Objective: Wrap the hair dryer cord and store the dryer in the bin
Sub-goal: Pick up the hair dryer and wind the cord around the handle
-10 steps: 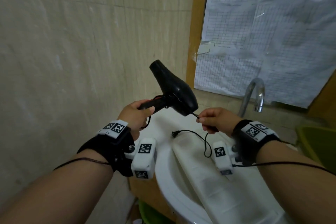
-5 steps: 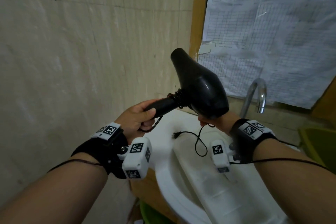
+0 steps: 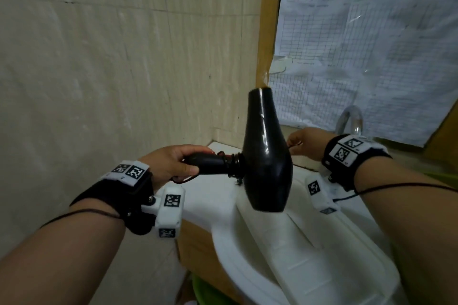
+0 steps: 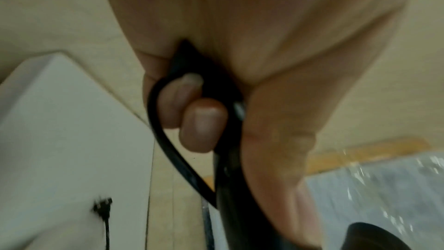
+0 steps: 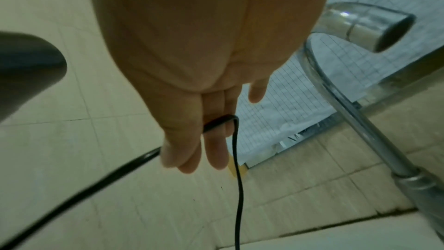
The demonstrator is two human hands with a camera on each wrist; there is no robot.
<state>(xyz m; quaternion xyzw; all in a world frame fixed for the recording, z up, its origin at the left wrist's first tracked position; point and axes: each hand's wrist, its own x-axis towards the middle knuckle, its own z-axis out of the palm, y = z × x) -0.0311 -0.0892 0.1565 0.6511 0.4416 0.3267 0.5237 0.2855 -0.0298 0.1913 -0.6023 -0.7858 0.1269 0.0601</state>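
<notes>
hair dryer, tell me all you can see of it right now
The hair dryer is glossy black, plastic by its look, with a tapered barrel pointing up and a wide rear end hanging low. It is held in the air over the white sink. The left hand grips its handle, where cord turns are coiled at the joint. The right hand pinches the thin black cord.

I see a glossy black hair dryer (image 3: 266, 156) with a black cord (image 5: 238, 187). The sink (image 3: 228, 242) is white, the wall tiles (image 3: 99, 69) cream, the faucet (image 5: 355, 26) silver chrome.
</notes>
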